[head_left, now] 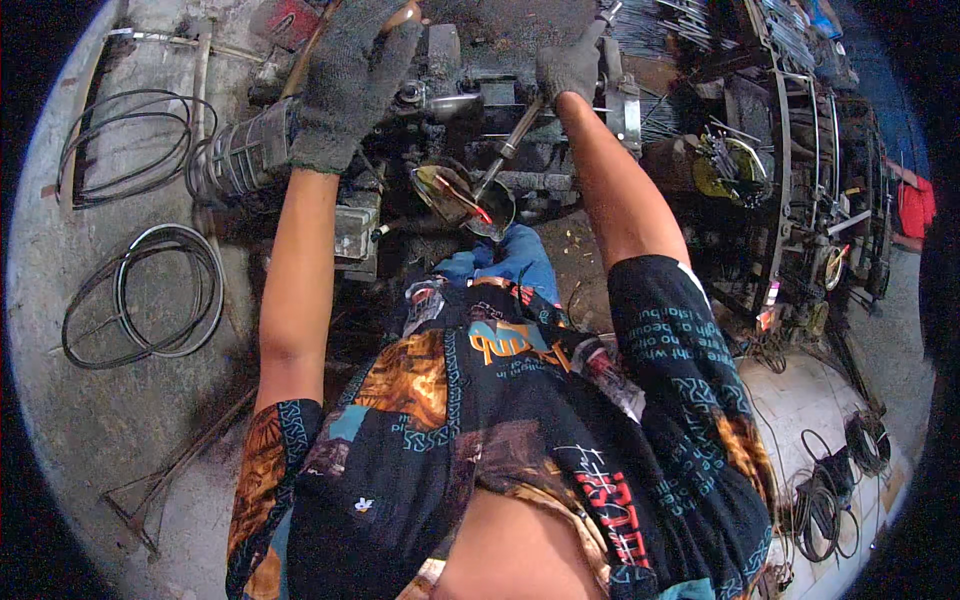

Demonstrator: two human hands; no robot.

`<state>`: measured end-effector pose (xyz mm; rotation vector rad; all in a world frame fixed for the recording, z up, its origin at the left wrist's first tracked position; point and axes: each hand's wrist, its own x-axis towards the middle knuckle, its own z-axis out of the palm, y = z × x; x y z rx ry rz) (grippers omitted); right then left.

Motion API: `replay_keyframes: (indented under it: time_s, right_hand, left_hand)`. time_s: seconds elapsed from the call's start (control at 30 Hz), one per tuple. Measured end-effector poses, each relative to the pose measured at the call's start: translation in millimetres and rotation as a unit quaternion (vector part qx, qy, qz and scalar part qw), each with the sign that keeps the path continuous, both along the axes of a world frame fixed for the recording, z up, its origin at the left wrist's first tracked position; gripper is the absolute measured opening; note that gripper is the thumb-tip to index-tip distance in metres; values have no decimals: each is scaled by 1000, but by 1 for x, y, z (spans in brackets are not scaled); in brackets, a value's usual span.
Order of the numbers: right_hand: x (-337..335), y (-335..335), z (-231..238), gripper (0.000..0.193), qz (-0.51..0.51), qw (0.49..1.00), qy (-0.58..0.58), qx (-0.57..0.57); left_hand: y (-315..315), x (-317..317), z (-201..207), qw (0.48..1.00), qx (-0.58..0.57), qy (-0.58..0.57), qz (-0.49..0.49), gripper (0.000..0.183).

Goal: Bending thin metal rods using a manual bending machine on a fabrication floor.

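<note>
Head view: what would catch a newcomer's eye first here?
Two grey-gloved hands reach up into a dark, greasy machine: the left hand at upper left by a wire cage, the right hand gripping a rod. The rod runs down to a glowing red tip at centre. Black wire coils lie on the floor at left.

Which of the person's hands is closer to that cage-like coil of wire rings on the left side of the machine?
The left. The gloved left hand rests right beside the wire ring cage, seemingly touching its end. The gloved right hand is well off to the right, gripping a long metal lever.
</note>
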<state>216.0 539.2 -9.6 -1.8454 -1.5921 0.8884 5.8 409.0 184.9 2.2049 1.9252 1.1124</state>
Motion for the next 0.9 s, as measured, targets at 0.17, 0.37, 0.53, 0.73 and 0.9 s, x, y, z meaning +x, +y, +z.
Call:
replay_keyframes:
  time_s: [0.17, 0.37, 0.53, 0.73, 0.9]
  right_hand:
    - [-1, 4, -10, 86, 2, 1000, -12, 11]
    - [5, 2, -15, 85, 14, 1000, 14, 1]
    - [3, 0, -11, 89, 9, 1000, 11, 1]
    - [3, -1, -4, 97, 4, 999, 27, -26]
    - [4, -4, 0, 98, 15, 999, 33, -9]
  left_hand:
    - [1, 0, -2, 999, 38, -10, -21, 29]
    - [0, 0, -2, 999, 37, -9, -17, 29]
    - [2, -2, -4, 998, 47, 15, -25, 29]
    - [0, 2, 1, 999, 45, 14, -23, 26]
    - [0, 3, 4, 999, 40, 12, -27, 24]
